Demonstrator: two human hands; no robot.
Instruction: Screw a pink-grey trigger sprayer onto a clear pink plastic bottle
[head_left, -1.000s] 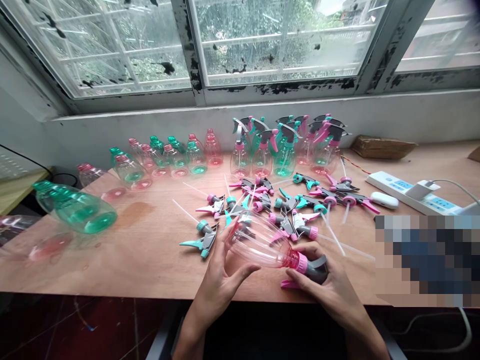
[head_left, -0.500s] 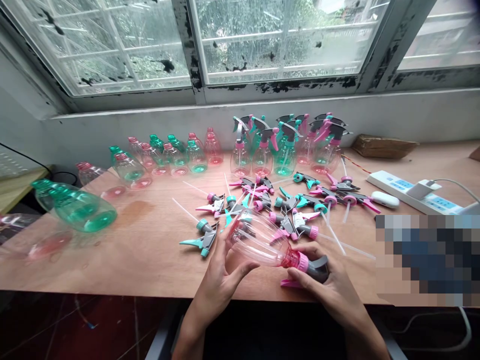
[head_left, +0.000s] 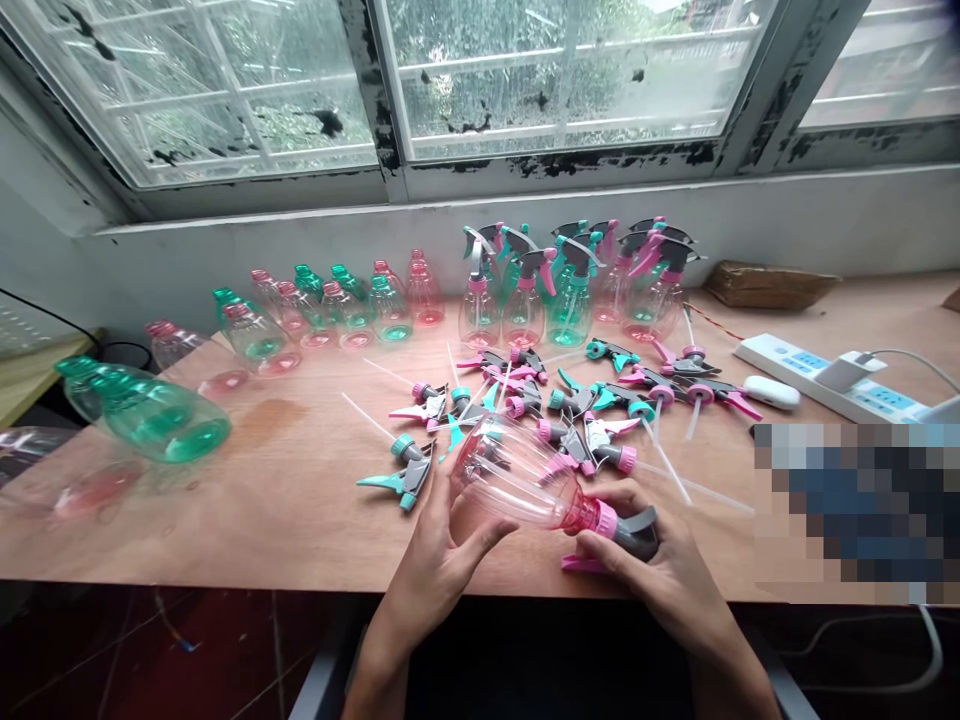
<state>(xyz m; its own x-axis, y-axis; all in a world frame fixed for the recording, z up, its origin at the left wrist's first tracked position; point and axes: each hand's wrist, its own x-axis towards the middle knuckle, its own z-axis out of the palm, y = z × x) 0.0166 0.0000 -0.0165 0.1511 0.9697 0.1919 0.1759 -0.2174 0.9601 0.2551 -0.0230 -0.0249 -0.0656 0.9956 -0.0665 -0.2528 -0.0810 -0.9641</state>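
A clear pink spray bottle (head_left: pixel 517 480) lies tilted on its side over the near edge of the wooden table (head_left: pixel 285 490). My left hand (head_left: pixel 439 555) wraps round its wide bottom end. My right hand (head_left: pixel 660 570) grips the grey and pink trigger head (head_left: pixel 626 530) sitting on the bottle's neck, with the pink trigger lever pointing towards me. Just beyond the bottle lies a heap of loose trigger heads (head_left: pixel 555 400) in pink, teal and grey, their thin white tubes sticking out.
Empty pink and green bottles (head_left: pixel 330 310) stand at the back left; a green bottle (head_left: pixel 146 415) lies on its side far left. Finished spray bottles (head_left: pixel 570 285) stand at the back centre. A power strip (head_left: pixel 825 380), a white oval object (head_left: pixel 771 392) and a pixelated patch lie right.
The bottle and both hands have barely shifted; the view has tipped slightly, so everything sits a little higher in the picture. My grip on both ends is the same.
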